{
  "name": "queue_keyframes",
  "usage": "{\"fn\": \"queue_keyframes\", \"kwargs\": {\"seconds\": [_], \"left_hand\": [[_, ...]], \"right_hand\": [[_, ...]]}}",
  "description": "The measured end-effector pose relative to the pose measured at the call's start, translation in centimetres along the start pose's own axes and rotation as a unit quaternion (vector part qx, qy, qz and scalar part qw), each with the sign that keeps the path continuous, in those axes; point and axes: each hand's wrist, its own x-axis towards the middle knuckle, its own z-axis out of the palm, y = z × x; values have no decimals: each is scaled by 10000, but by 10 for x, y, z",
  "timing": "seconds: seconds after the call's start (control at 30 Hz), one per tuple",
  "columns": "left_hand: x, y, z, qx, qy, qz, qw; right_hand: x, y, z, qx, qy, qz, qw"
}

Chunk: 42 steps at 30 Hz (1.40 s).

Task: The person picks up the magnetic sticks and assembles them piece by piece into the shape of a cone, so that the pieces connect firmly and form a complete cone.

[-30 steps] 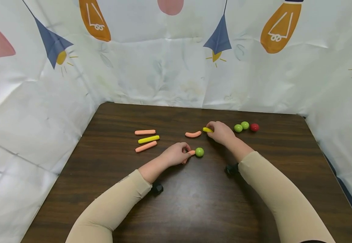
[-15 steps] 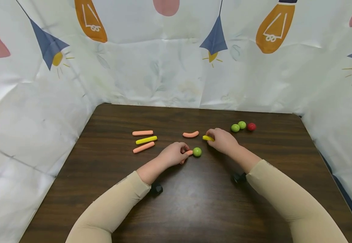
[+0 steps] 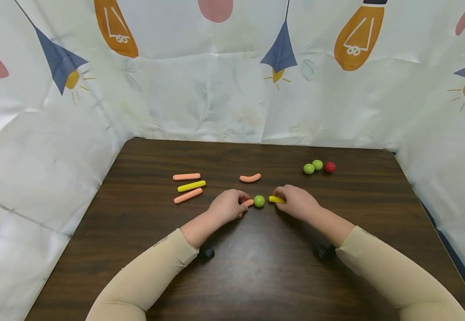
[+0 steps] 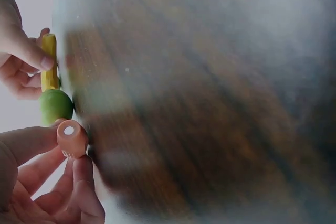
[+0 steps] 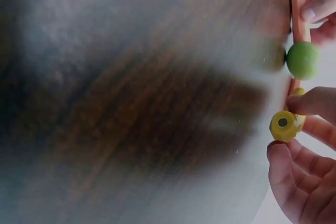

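Note:
My left hand [image 3: 226, 207] pinches a peach-coloured ribbed rod [image 5: 299, 14] between thumb and fingers. A glossy green ball [image 3: 259, 201] touches the rod's right end. From the other side, my right hand [image 3: 298, 204] pinches a short yellow rod [image 3: 276, 199], whose tip points at the ball with a small gap in the head view. The near end of the yellow rod shows a dark round disc [image 5: 283, 123] in the right wrist view, and the peach rod's near end [image 4: 71, 136] has a whitish spot. Part of the peach rod is hidden by my left thumb.
Two peach rods [image 3: 187, 177] and one yellow rod [image 3: 191, 186] lie at the left. A curved peach rod [image 3: 250, 178] lies behind my hands. Two green balls [image 3: 309, 169] and a red ball [image 3: 330, 167] sit back right. Patterned cloth [image 3: 216, 102] hangs behind the brown table [image 3: 232, 285].
My right hand has come toward the front with the yellow rod, from near the curved rod to level with the green ball. My left hand stays nearly still; the view has shifted slightly.

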Motion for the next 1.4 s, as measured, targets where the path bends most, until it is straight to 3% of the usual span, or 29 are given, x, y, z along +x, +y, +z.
{"fn": "queue_keyframes", "kwargs": {"seconds": [1.03, 1.4], "left_hand": [[1, -4, -2, -289, -166, -16, 9994], [4, -6, -2, -507, -337, -31, 9981]], "right_hand": [[4, -4, 5, 52, 32, -36, 10000], [-1, 4, -4, 153, 309, -55, 9994]]}}
